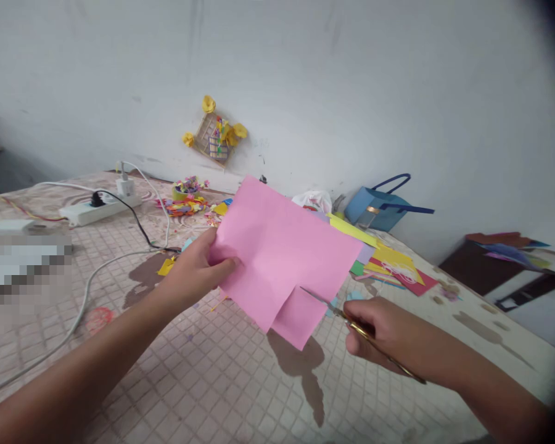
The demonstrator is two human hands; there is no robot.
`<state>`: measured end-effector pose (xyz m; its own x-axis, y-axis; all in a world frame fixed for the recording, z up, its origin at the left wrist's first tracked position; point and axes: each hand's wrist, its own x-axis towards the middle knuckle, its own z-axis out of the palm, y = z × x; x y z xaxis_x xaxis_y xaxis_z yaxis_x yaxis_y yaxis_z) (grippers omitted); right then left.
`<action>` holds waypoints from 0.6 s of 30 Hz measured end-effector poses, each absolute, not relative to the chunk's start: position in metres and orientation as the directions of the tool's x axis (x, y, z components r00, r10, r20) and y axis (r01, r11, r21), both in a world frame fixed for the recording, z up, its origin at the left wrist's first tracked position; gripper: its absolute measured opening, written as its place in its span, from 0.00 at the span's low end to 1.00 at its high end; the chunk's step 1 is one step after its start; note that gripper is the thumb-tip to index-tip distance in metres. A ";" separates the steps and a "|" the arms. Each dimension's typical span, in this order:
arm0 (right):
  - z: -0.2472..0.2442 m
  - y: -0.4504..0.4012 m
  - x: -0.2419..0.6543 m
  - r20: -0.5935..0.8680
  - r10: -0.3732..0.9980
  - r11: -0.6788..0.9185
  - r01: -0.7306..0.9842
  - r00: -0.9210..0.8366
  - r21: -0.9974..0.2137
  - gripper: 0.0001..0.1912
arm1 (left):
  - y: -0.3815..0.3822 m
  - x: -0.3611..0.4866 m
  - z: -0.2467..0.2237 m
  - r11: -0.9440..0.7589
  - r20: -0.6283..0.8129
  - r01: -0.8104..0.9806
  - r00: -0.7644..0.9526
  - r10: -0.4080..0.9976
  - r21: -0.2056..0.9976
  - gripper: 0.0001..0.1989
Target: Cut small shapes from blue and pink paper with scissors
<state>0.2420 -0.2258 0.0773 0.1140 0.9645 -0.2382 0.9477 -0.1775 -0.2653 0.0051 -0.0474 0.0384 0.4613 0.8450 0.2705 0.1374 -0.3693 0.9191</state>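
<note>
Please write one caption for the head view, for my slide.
Left hand holds partly cut pink paper above a grid-patterned table; right hand holds scissors.

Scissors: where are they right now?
In the head view, the scissors are in the right hand, right of centre, their tip at the pink paper.

Head-worn view, facing forward and down, close
</note>
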 end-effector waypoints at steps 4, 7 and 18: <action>0.077 -0.226 0.242 -0.304 0.940 -0.241 0.928 0.151 -0.283 0.23 | -0.047 0.005 0.036 -0.380 0.268 0.161 0.468 0.842 0.911 0.16; 0.075 -0.225 0.241 -0.241 0.964 -0.180 0.942 0.112 -0.283 0.24 | -0.046 0.005 0.034 -0.394 0.275 0.172 0.473 0.837 0.903 0.16; 0.079 -0.221 0.234 -0.263 0.961 -0.175 0.933 0.092 -0.315 0.26 | -0.048 0.006 0.035 -0.401 0.269 0.196 0.479 0.835 0.895 0.13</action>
